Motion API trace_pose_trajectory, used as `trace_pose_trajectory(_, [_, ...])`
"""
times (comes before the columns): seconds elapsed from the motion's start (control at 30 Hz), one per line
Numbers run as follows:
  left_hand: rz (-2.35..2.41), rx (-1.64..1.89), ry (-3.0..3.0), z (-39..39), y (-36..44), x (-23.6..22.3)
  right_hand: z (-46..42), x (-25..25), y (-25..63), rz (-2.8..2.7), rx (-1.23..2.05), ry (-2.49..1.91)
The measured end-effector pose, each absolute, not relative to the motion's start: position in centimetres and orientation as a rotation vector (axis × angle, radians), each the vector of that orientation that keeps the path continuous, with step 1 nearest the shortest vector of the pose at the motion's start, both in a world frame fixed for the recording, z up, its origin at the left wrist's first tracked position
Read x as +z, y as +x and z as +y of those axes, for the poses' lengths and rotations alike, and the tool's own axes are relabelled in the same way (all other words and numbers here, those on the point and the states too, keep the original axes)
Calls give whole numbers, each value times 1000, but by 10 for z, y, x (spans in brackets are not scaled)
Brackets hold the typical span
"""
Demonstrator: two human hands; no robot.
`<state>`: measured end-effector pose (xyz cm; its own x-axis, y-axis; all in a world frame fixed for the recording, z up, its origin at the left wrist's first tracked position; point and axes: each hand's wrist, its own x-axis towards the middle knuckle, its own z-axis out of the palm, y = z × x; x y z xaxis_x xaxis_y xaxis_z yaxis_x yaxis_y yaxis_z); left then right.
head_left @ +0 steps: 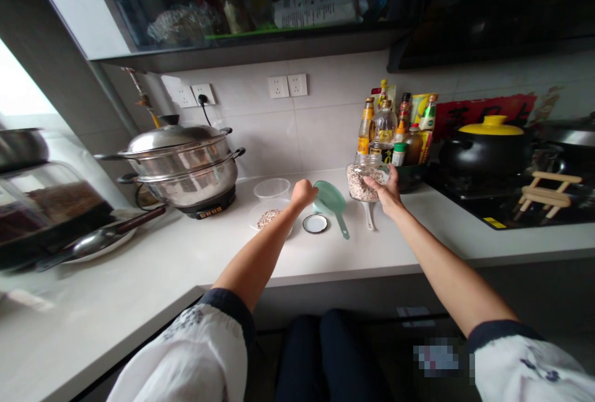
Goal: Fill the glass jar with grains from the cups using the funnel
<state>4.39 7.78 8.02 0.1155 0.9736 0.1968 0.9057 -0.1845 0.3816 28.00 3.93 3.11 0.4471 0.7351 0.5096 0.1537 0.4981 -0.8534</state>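
My right hand (pixel 388 192) grips a clear glass jar (pixel 360 180) of mixed pinkish-brown grains, its mouth uncovered. The jar is roughly upright over the counter. My left hand (pixel 304 193) is closed beside a pale green scoop-like utensil (pixel 332 197) with a long handle. Whether its fingers hold that utensil or something else is hidden. Under my left wrist, a clear bowl (pixel 253 219) contains some of the same grains. Behind it is a round, clear plastic piece (pixel 272 187). A round white lid with a dark rim (pixel 315 223) lies on the counter.
A white handle (pixel 369 217) shows below the jar. A steel steamer pot (pixel 186 170) stands left, a ladle (pixel 100 241) nearer. Sauce bottles (pixel 385 123) crowd the back right, beside a black pot with yellow lid (pixel 488 148) on the stove. Dark cabinets (pixel 279 43) hang overhead.
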Motion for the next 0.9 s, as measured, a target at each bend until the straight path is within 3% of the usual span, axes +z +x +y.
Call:
trace_pose_trajectory(0.53, [1601,857,2169,59,36,78,36,37,270,-1073,472,-1086])
trace_pose_trajectory(0.9, [2106,1102,1820,103,-74,98,50,62,249,-1262,409,-1056])
